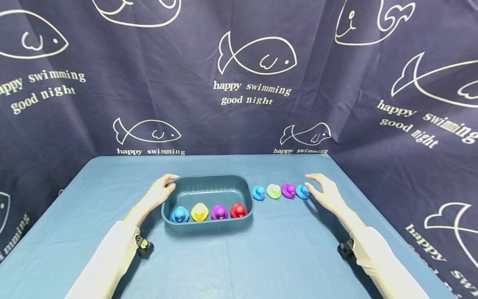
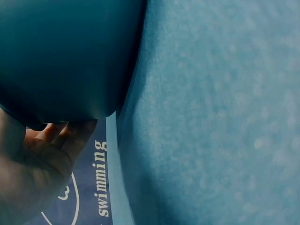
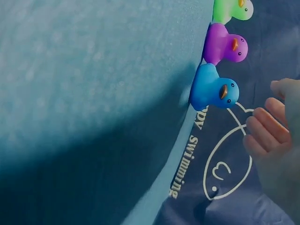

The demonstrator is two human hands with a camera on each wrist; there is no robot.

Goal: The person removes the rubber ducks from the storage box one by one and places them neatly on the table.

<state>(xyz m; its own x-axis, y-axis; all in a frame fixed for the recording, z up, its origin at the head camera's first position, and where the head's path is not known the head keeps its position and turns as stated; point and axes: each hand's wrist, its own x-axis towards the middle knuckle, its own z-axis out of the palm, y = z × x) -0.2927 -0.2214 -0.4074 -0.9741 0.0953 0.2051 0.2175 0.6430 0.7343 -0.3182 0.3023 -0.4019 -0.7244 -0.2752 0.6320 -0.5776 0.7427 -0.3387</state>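
Note:
A dark teal plastic bin [image 1: 208,226] stands on the table with a row of rubber ducks along its near inside wall: a blue duck [image 1: 180,214], a yellow duck [image 1: 199,212], a purple duck [image 1: 219,212] and a red duck [image 1: 238,210]. My left hand [image 1: 158,192] grips the bin's left end at the rim. Right of the bin runs a second row: a blue duck [image 1: 258,192], a pale green duck [image 1: 274,191], a purple duck [image 1: 288,190] and another blue duck [image 1: 302,191]. Beside that last duck, my right hand [image 1: 328,194] holds nothing, thumb and fingers spread apart.
A blue cloth [image 1: 239,265] covers the table. Dark curtains [image 1: 194,104] printed with white fish and lettering hang behind it and at both sides. Each wrist wears a small black camera, seen under the left sleeve [image 1: 112,253] and the right sleeve [image 1: 381,257].

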